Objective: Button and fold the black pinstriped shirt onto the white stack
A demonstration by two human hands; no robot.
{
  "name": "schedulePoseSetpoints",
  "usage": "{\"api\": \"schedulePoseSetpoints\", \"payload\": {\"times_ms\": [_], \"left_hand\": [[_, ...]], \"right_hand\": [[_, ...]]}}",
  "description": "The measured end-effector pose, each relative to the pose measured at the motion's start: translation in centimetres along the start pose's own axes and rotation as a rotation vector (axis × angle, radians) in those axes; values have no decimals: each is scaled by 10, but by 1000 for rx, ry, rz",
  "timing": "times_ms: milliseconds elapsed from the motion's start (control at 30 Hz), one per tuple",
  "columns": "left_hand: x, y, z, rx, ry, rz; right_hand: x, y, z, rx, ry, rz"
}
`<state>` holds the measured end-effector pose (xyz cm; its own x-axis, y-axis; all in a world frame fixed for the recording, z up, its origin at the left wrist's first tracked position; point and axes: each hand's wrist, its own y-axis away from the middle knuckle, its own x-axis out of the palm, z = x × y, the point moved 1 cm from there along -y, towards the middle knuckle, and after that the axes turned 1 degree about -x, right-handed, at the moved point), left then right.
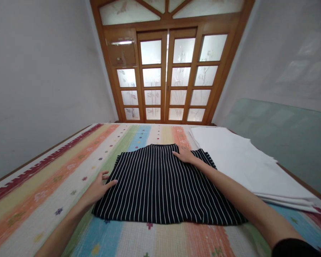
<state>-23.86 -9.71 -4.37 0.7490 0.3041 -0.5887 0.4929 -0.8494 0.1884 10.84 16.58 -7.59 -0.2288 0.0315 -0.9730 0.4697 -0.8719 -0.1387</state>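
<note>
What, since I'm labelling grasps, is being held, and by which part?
A hold can't be confirmed: the right hand lies on the striped garment beside its neckline; the left hand is open at the garment's side edge.

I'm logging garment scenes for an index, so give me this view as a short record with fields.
Garment: black with thin white stripes, spread flat, neckline toward the doors
Left hand: at the garment's left edge, thumb and fingers apart
Right hand: on the garment, by the right end of the neckline; grip unclear
Surface: multicoloured striped cover
Right side: white layered stack; pale green panel behind it
Background: wooden doors with frosted panes
</note>
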Motion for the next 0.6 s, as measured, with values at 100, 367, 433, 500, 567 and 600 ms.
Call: {"api": "schedulePoseSetpoints", "payload": {"times_ms": [100,367,433,500,567,600], "left_hand": [[-3,7,-6,-96,162,150],[-20,-15,2,-9,204,288],[-27,-34,6,11,103,212],[-33,-53,6,70,-36,96],[-37,-70,2,118,-225,-23],[-38,-78,-1,134,-325,-70]], "right_hand": [[-8,-14,-9,69,22,10],[-32,-12,-32,53,-65,234],[-38,-6,-31,50,-40,316],[-43,3,-26,36,-13,411],[-48,14,-19,12,9,476],[-50,21,-15,-1,18,492]]}}
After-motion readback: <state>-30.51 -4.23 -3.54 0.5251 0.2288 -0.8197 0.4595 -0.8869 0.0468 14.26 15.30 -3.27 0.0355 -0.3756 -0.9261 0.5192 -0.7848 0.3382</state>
